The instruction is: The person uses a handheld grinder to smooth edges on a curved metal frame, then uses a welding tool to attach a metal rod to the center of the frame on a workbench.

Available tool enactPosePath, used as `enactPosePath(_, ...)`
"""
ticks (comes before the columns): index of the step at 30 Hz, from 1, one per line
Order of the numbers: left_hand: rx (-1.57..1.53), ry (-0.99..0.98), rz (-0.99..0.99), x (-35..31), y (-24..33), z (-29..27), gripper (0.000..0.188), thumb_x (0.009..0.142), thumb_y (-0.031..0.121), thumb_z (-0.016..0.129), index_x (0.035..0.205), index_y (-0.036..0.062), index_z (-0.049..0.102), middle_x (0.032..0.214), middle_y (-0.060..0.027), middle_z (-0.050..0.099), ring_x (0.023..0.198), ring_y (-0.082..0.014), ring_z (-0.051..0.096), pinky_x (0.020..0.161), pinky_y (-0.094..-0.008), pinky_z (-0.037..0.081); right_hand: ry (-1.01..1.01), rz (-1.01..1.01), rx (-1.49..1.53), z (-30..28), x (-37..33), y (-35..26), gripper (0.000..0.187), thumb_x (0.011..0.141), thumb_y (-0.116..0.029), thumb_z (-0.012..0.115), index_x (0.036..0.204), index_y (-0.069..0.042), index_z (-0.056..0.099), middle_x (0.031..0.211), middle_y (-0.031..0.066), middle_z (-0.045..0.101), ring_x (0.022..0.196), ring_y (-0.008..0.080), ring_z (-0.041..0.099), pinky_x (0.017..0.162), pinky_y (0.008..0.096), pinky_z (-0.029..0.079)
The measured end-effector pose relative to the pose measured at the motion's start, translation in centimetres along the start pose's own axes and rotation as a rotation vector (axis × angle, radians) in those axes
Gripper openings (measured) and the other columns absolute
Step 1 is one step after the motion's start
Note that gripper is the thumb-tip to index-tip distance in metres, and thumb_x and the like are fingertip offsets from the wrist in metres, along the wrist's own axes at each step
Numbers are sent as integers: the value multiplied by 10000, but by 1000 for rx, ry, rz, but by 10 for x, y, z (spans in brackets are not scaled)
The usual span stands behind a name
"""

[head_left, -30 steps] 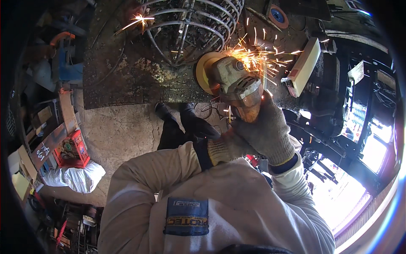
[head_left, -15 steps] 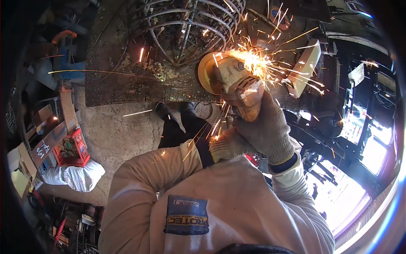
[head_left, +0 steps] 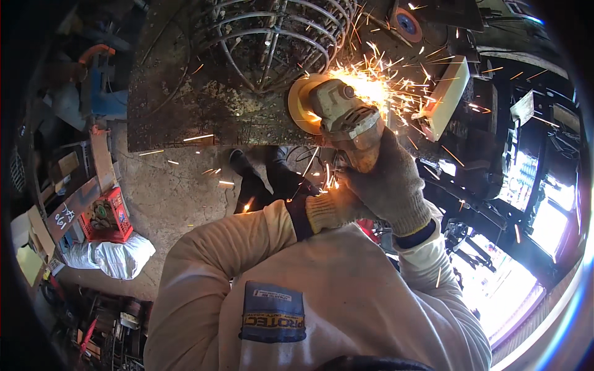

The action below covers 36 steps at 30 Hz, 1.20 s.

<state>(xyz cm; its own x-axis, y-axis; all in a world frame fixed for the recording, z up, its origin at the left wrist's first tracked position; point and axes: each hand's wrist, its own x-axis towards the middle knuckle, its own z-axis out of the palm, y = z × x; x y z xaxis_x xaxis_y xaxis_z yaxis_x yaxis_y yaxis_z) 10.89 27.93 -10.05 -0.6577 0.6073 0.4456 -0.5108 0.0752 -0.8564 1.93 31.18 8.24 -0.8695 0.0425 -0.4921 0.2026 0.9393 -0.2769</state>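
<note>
My gloved right hand (head_left: 393, 188) is wrapped around the rear body of a worn angle grinder (head_left: 349, 114). The grinder's round yellow guard (head_left: 299, 105) faces left, and bright sparks spray from its far right side. My left hand (head_left: 334, 209), in a knitted glove with a yellowish cuff, lies against my right hand, just below the grinder. Its fingers are hidden, so what it grips does not show. The grinder is over a dark, stained workbench (head_left: 185, 117). Glare hides the spot being ground. Beside the guard stands a rounded cage of bent metal rods (head_left: 275, 31).
On the bench's right lie a pale rectangular block (head_left: 447, 99) and a reddish disc with a blue centre (head_left: 407, 23). A red crate (head_left: 106, 217) and a white sack (head_left: 120, 256) sit at left on the concrete floor (head_left: 161, 191). Sparks fall near my sleeves.
The grinder has moved very slightly left and stays in my right hand. The spark spray has changed shape, and the reddish disc shows more clearly. Both hands keep nearly the same pose.
</note>
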Motion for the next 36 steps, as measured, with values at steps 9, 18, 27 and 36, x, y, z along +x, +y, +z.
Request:
enactPosePath(9,721,305,83,-2,-6,13,568,1076,379,462,1470,-18,369,1459,-217,492,1308,-372,558,1105,-563,483,-6,26,-26,-1,0,1,702,779,-364,806,1297,0,503,1096,279,684,1037,449,675,863,507,561)
enactPosePath(18,176,155,114,4,-9,12,580,1078,368,453,1515,13,314,1484,-228,459,1346,-376,514,1125,-542,456,-36,73,-47,-6,2,-6,759,751,-345,832,1340,-17,483,1089,250,702,1000,437,695,842,487,579)
enactPosePath(27,121,317,105,0,-5,21,615,1052,360,486,1539,36,296,1515,-222,438,1359,-414,496,1089,-611,462,8,-11,-48,2,2,3,685,768,-315,814,1302,-25,497,1062,268,688,1018,449,675,861,512,557)
enactPosePath(36,411,438,158,-3,2,11,679,996,337,597,1548,62,310,1550,-208,411,1376,-443,472,1048,-701,447,27,-60,-15,6,1,10,722,780,-359,809,1326,-27,472,1074,248,691,1003,448,682,845,510,565)
